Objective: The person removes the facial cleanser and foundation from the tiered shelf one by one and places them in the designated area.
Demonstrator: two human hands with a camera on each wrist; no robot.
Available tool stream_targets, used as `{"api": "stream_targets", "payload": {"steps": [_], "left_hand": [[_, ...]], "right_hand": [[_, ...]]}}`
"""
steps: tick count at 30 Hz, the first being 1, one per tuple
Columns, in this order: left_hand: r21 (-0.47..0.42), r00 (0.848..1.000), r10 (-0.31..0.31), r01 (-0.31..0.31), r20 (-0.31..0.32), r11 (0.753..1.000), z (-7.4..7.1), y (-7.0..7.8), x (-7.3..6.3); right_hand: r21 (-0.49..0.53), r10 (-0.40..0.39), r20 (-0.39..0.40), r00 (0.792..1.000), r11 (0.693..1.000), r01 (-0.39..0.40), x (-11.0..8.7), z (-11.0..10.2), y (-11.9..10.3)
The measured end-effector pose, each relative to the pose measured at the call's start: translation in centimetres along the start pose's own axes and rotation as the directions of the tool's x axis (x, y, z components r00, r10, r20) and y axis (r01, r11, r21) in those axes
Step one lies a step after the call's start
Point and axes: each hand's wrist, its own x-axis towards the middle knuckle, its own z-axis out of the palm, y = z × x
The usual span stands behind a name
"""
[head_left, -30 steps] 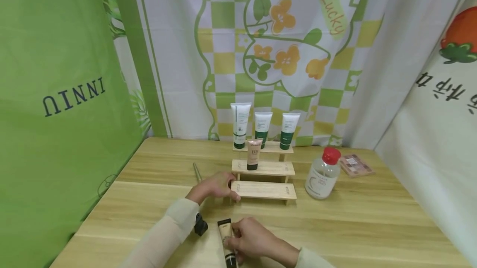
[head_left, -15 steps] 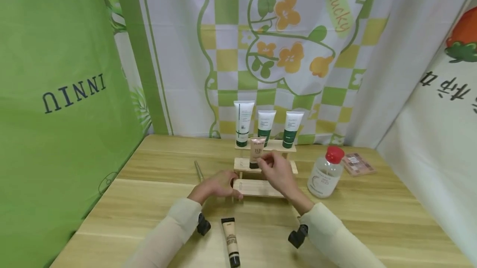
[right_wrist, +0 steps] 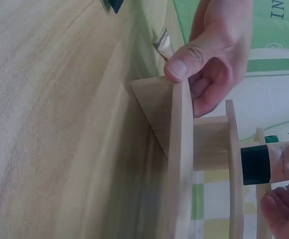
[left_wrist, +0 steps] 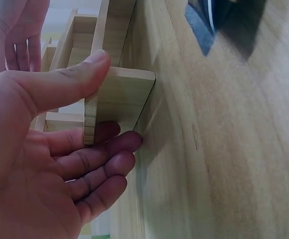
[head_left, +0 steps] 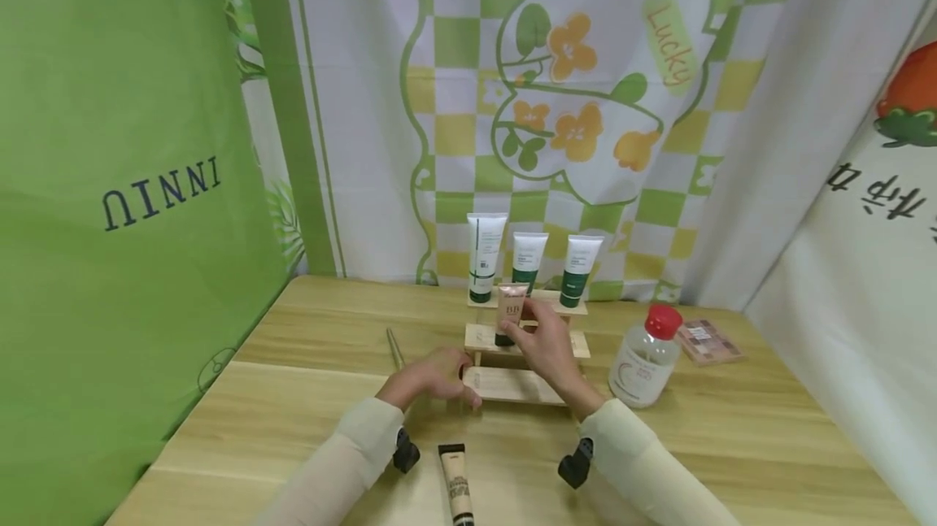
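BB tube (head_left: 510,313) stands upright on the stepped rack's (head_left: 521,385) middle step, pinched by the right hand (head_left: 540,339), while the left hand (head_left: 437,374) grips the rack's lowest step.

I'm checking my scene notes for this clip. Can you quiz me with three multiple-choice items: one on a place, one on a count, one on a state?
1. Where does the pink BB tube stand?
A. the stand's middle step
B. the table
C. the top step

2. How many white-and-green tubes are on the top step?
A. two
B. three
C. five

3. What does the left hand do?
A. lies flat on the table
B. holds a bottle
C. grips the wooden stand at its lowest step

Answers: 1 A, cap down on the middle step, right hand on it. 2 B, three in a row. 3 C, thumb over the step's end.
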Motion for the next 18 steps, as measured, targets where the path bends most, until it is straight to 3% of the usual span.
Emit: {"api": "stream_targets", "payload": {"steps": [18], "left_hand": [[0.001, 1.000, 0.024, -0.024, -0.010, 1.000, 0.53, -0.74, 0.65]], "right_hand": [[0.006, -0.026, -0.066, 0.997, 1.000, 0.026, -0.85, 0.22, 0.43]]}}
